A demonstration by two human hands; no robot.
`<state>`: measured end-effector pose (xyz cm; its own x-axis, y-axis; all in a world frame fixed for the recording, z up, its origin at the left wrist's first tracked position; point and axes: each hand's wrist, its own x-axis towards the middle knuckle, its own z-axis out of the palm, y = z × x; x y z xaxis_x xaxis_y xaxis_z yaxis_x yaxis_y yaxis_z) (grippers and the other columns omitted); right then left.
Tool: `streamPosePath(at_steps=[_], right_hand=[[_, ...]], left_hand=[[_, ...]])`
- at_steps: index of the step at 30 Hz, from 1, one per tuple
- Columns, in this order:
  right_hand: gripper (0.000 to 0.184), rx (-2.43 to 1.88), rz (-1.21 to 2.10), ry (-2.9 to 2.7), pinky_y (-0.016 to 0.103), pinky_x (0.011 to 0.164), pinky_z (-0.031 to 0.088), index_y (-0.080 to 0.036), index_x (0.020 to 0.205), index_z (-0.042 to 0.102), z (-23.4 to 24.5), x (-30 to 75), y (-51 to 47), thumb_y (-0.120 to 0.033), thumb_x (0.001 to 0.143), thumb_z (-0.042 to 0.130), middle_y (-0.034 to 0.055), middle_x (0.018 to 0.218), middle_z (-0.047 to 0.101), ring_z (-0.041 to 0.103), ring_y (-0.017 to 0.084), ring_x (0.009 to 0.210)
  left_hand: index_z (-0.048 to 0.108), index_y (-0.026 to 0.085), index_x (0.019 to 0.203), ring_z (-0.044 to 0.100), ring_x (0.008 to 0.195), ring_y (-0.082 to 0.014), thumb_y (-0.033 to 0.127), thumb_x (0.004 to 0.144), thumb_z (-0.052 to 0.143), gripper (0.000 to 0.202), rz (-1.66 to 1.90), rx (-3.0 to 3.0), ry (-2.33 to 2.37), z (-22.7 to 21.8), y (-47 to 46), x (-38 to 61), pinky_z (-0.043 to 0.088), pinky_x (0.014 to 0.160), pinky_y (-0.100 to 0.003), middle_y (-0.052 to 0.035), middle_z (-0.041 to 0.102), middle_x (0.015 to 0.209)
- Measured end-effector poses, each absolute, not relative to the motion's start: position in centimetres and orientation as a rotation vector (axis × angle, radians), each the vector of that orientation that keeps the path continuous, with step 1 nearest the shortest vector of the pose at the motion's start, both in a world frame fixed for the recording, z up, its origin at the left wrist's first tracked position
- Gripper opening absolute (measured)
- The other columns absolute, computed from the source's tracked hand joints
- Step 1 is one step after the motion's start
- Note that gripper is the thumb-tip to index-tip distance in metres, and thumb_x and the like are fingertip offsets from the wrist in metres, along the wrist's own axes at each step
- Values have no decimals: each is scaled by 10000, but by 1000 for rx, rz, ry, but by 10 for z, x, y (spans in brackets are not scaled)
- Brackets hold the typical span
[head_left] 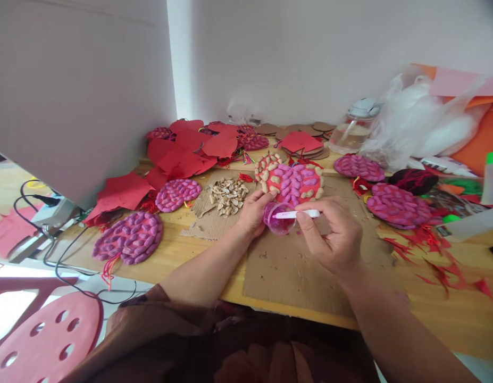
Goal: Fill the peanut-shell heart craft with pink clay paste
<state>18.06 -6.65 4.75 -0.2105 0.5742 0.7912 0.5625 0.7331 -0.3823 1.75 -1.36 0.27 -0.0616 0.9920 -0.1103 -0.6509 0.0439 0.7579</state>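
My left hand [255, 214] is closed around the side of a small clear plastic cup [285, 227] with purple paint in it. Between the thumb and fingers of my right hand [332, 234] is a slim white-handled brush [308, 214], its tip inside the cup. Just beyond the cup lies a red craft piece [297, 183] covered with peanut shells; those in the middle are painted purple, the ones at the sides are bare tan. All of this is over a flat cardboard sheet [294, 276] on the wooden table.
Peanut shells [228, 196] are heaped on cardboard at the left. Purple-painted pieces [128, 238] flank both sides. Red paper cutouts [182, 149] lie behind. At the right are a liquid-filled jar [350, 135], a plastic bag [422, 122] and red scraps [449, 271]. Cables [55, 250] hang at the left edge.
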Motion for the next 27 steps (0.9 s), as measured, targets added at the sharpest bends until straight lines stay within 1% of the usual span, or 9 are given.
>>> streamPosePath(at_steps=[5,7,10,12,15,18,20,23,27], right_hand=[[59,-850,9,-1858,368,805,486,-213,964,729,47,182,-66,-253,978,689,26,873,755,664,186,825],[49,-836,10,-1849,368,790,487,-218,983,729,47,182,-65,-250,972,695,25,883,760,667,188,822],[33,-809,31,-1910,374,770,479,-229,956,722,48,183,-66,-251,967,701,6,827,749,658,182,778],[34,-830,65,-1849,375,770,483,-232,965,720,50,186,-67,-249,972,692,11,848,750,663,182,786],[78,-880,177,-1661,337,673,479,-234,1009,727,54,193,-67,-276,1004,662,17,864,740,655,159,725],[156,-829,239,-1454,312,570,447,-226,1015,726,59,199,-63,-331,1044,616,5,763,684,624,143,627],[185,-800,219,-1371,314,566,459,-225,1004,720,61,201,-59,-358,1053,601,7,741,659,629,152,631],[185,-814,219,-1352,326,579,482,-236,1008,707,62,202,-54,-377,1055,597,19,784,658,632,160,652],[143,-814,227,-1334,346,584,483,-259,949,671,60,202,-50,-386,1016,664,20,774,633,604,171,657]], left_hand=[[718,159,794,580,608,-108,338,581,1001,397,1481,575,772,3,-14,17,462,647,-268,3,694,730],[718,159,800,574,603,-104,346,578,1000,404,1474,588,772,2,-14,17,456,641,-266,8,686,722],[719,162,802,569,604,-99,339,585,993,392,1482,595,776,2,-13,16,453,645,-265,7,691,736],[730,163,807,576,607,-102,333,589,990,380,1484,589,779,3,-13,15,457,646,-266,1,701,750],[747,164,828,607,631,-116,321,582,996,384,1482,571,775,6,-13,14,483,667,-278,-7,716,769],[757,157,841,609,634,-113,309,564,1007,402,1486,557,763,9,-13,13,496,678,-279,-8,719,775],[758,151,835,593,614,-102,305,552,1011,410,1481,553,760,11,-14,13,486,657,-268,-5,715,764],[752,151,827,606,620,-104,301,546,1014,412,1479,540,751,13,-15,12,495,658,-266,-5,719,759],[743,153,826,630,633,-115,291,540,1017,419,1476,536,734,18,-16,10,519,669,-273,-6,730,772]])
